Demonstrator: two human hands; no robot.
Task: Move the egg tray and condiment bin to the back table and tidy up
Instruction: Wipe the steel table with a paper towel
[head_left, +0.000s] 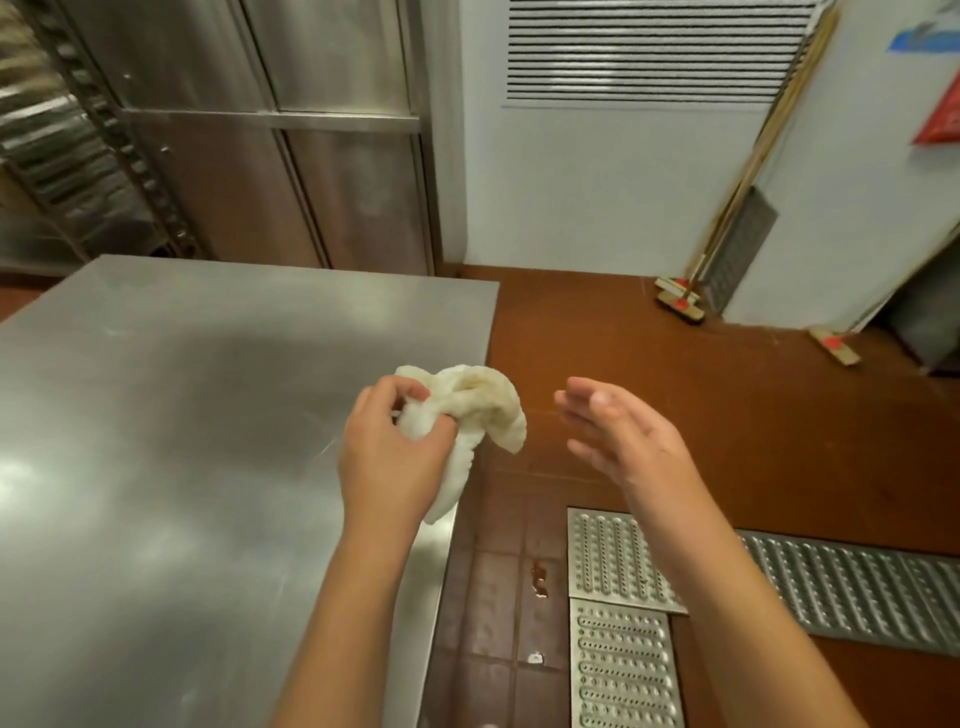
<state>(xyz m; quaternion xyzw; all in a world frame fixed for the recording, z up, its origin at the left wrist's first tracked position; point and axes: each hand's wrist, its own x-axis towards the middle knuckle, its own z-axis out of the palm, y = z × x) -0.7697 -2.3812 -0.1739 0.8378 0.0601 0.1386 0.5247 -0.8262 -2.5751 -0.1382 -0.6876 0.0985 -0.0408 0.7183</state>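
My left hand (387, 441) grips a crumpled white cloth (478, 402) over the right edge of a bare stainless steel table (182, 441). Part of the cloth hangs down below my fist. To the right, my right hand (618, 431) is held with fingers straight, palm turned toward the cloth, a short gap away and above the floor. It holds nothing. No egg tray or condiment bin is in view.
A steel cabinet (291, 156) stands behind the table, with a tray rack (57, 156) at far left. Brooms (685, 301) lean on the white wall under a vent (654, 52). Metal drain grates (623, 623) lie in the red tile floor, which has small spills (539, 582).
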